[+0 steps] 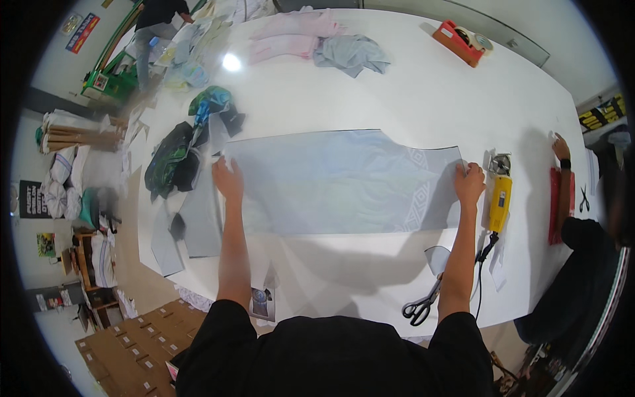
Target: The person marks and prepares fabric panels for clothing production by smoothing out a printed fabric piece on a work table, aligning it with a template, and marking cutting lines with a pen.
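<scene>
A long pale grey-blue translucent sheet with a stepped right end lies across the white table, a white geometric pattern showing at its right part. My left hand rests at its left edge, fingers apart. My right hand has curled fingers gripping the right edge. Just right of that hand lies a yellow electric cutter with a black cord. Below are black scissors and a small curved grey piece. Grey cut pieces and green-blue patterned fabric lie to the left.
Pink folded fabric, grey cloth and a red tape dispenser sit along the far table edge. A co-worker's arm reaches in at right, near a red object. Another person stands at back left. Cardboard boxes are stacked lower left.
</scene>
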`<action>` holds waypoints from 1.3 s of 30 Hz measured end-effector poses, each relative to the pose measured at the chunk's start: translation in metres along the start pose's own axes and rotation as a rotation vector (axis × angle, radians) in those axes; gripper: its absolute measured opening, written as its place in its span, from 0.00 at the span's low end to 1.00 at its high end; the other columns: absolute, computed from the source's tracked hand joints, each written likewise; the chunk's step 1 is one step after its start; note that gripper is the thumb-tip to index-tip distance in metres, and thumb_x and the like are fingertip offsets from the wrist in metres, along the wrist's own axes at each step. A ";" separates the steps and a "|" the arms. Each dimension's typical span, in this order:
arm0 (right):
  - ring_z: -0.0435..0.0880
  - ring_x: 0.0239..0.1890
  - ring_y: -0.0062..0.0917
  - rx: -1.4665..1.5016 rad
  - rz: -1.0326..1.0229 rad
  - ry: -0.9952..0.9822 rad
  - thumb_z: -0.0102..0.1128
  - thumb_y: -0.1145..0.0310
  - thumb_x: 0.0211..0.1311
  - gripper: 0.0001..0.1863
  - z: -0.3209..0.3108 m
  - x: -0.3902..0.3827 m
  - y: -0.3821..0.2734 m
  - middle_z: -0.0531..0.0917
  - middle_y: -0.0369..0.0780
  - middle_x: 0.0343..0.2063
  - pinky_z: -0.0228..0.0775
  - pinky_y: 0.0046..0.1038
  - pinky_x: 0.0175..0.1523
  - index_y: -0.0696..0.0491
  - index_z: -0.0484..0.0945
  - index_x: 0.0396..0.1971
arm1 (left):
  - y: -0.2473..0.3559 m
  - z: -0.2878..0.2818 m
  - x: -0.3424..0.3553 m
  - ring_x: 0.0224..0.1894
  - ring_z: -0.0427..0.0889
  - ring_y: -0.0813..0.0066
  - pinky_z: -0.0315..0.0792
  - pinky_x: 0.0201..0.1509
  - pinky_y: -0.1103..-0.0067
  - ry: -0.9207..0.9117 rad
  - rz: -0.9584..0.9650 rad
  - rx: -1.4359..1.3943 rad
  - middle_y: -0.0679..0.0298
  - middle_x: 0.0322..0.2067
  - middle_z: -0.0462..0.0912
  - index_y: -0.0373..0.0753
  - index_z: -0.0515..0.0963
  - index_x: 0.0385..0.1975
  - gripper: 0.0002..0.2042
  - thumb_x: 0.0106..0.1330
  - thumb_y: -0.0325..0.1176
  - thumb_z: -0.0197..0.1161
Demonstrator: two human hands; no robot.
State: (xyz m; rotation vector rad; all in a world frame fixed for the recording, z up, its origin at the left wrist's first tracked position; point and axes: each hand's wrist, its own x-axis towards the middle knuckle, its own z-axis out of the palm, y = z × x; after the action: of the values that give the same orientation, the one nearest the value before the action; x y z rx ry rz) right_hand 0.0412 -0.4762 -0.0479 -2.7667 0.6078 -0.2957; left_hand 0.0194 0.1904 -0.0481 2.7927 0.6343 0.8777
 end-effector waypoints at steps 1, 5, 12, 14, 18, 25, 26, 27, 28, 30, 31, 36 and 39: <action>0.79 0.50 0.38 0.027 0.042 -0.049 0.61 0.53 0.64 0.20 -0.003 0.001 0.000 0.82 0.41 0.42 0.65 0.51 0.53 0.53 0.78 0.47 | -0.003 0.006 0.005 0.49 0.78 0.52 0.72 0.53 0.64 0.021 0.041 0.082 0.50 0.47 0.78 0.33 0.77 0.51 0.18 0.68 0.40 0.61; 0.79 0.48 0.35 0.087 -0.058 -0.038 0.60 0.57 0.65 0.14 0.001 0.001 -0.002 0.83 0.38 0.40 0.64 0.49 0.51 0.52 0.79 0.42 | 0.001 0.016 0.019 0.53 0.76 0.50 0.71 0.56 0.59 -0.195 -0.078 0.201 0.49 0.50 0.76 0.35 0.77 0.53 0.21 0.68 0.44 0.59; 0.80 0.44 0.34 0.188 -0.029 -0.080 0.60 0.62 0.66 0.09 -0.001 0.002 0.010 0.82 0.37 0.37 0.63 0.46 0.50 0.52 0.79 0.37 | 0.002 0.032 0.025 0.54 0.75 0.49 0.70 0.53 0.54 -0.181 -0.065 0.170 0.51 0.50 0.77 0.38 0.77 0.50 0.19 0.67 0.46 0.60; 0.81 0.43 0.34 0.171 -0.025 -0.048 0.60 0.62 0.65 0.09 -0.003 0.000 0.015 0.83 0.38 0.36 0.64 0.46 0.50 0.52 0.79 0.37 | 0.003 0.040 0.025 0.53 0.75 0.49 0.70 0.52 0.53 -0.166 -0.066 0.153 0.52 0.49 0.77 0.39 0.78 0.48 0.18 0.67 0.46 0.60; 0.83 0.37 0.35 0.252 0.014 -0.025 0.62 0.65 0.64 0.09 -0.015 -0.001 0.016 0.84 0.41 0.32 0.70 0.41 0.47 0.55 0.78 0.36 | 0.011 0.052 0.036 0.54 0.75 0.48 0.71 0.51 0.51 -0.185 -0.136 0.127 0.53 0.49 0.77 0.39 0.78 0.45 0.17 0.66 0.45 0.61; 0.85 0.32 0.34 0.436 0.065 -0.044 0.64 0.67 0.61 0.10 -0.013 0.006 0.030 0.84 0.43 0.28 0.75 0.33 0.41 0.57 0.77 0.36 | -0.009 0.068 0.061 0.45 0.81 0.44 0.73 0.49 0.57 -0.305 -0.045 -0.105 0.48 0.40 0.82 0.35 0.75 0.42 0.14 0.66 0.39 0.63; 0.85 0.32 0.34 0.438 0.061 -0.041 0.64 0.67 0.61 0.10 -0.012 0.008 0.031 0.84 0.43 0.28 0.75 0.32 0.41 0.57 0.77 0.37 | -0.011 0.069 0.063 0.44 0.81 0.43 0.73 0.49 0.58 -0.294 -0.065 -0.145 0.47 0.39 0.82 0.34 0.75 0.42 0.14 0.66 0.38 0.63; 0.85 0.32 0.33 0.437 0.059 -0.039 0.64 0.67 0.61 0.11 -0.012 0.007 0.031 0.84 0.43 0.28 0.75 0.32 0.41 0.57 0.77 0.37 | -0.011 0.068 0.064 0.43 0.82 0.43 0.73 0.49 0.59 -0.286 -0.083 -0.185 0.46 0.38 0.82 0.33 0.74 0.43 0.14 0.66 0.37 0.63; 0.85 0.32 0.33 0.437 0.057 -0.036 0.64 0.67 0.61 0.11 -0.011 0.006 0.031 0.84 0.43 0.28 0.75 0.32 0.41 0.57 0.77 0.37 | -0.011 0.068 0.064 0.42 0.82 0.43 0.73 0.49 0.60 -0.278 -0.102 -0.225 0.45 0.38 0.83 0.32 0.74 0.43 0.14 0.66 0.36 0.63; 0.84 0.31 0.32 0.456 0.062 -0.014 0.65 0.67 0.60 0.12 -0.011 0.006 0.031 0.84 0.43 0.28 0.75 0.31 0.41 0.57 0.77 0.38 | -0.006 0.066 0.064 0.44 0.82 0.42 0.74 0.50 0.61 -0.265 -0.106 -0.278 0.44 0.40 0.83 0.32 0.73 0.44 0.14 0.66 0.34 0.63; 0.84 0.31 0.32 0.466 0.064 -0.003 0.65 0.67 0.60 0.12 -0.012 0.005 0.030 0.84 0.43 0.28 0.75 0.31 0.41 0.57 0.77 0.39 | -0.002 0.063 0.065 0.44 0.82 0.43 0.74 0.50 0.62 -0.269 -0.117 -0.259 0.45 0.40 0.83 0.31 0.73 0.44 0.15 0.65 0.35 0.64; 0.84 0.31 0.30 0.448 0.108 -0.033 0.68 0.65 0.58 0.15 -0.016 0.008 0.026 0.84 0.43 0.29 0.75 0.31 0.40 0.57 0.77 0.41 | 0.002 0.063 0.073 0.43 0.83 0.51 0.75 0.50 0.65 -0.288 -0.174 -0.255 0.48 0.39 0.83 0.31 0.74 0.47 0.23 0.60 0.41 0.72; 0.84 0.32 0.30 0.491 0.128 -0.075 0.68 0.64 0.57 0.16 -0.015 0.013 0.022 0.84 0.43 0.29 0.74 0.31 0.40 0.56 0.77 0.42 | -0.020 0.071 0.079 0.42 0.83 0.57 0.75 0.48 0.68 -0.273 -0.216 -0.287 0.51 0.38 0.83 0.30 0.77 0.46 0.27 0.55 0.45 0.76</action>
State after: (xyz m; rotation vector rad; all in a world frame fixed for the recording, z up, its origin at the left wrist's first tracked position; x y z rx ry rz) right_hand 0.0411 -0.5044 -0.0391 -2.2485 0.5970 -0.2692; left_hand 0.1114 0.2423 -0.0707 2.4683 0.6866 0.4902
